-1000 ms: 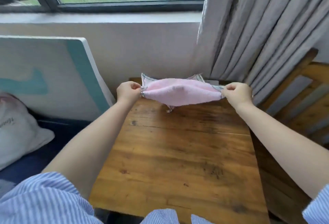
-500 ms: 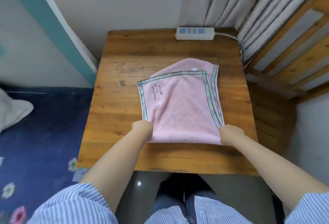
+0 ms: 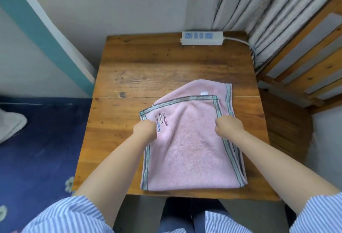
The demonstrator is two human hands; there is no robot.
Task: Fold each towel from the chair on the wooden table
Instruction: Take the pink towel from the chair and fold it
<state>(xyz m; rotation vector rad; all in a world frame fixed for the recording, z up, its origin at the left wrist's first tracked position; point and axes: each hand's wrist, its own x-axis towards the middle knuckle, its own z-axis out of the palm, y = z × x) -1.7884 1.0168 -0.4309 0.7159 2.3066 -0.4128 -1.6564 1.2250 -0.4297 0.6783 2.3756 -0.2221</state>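
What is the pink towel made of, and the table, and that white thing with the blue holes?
The pink towel looks like soft, fuzzy terry cloth, probably cotton, with a flat woven striped border. The table is wood: brown planks with grain, knots and a slight sheen, likely varnished. The power strip looks like smooth, hard white plastic with blue socket faces.

No readable writing is showing anywhere — no words, brand names or numbers. The pink towel (image 3: 188, 140) is carrying only a small embroidered motif near its left edge, three little hanging shapes rather than letters, and a white tag (image 3: 204, 93) near its far fold is looking blank. The power strip (image 3: 202, 38) is showing sockets — no legible marking.
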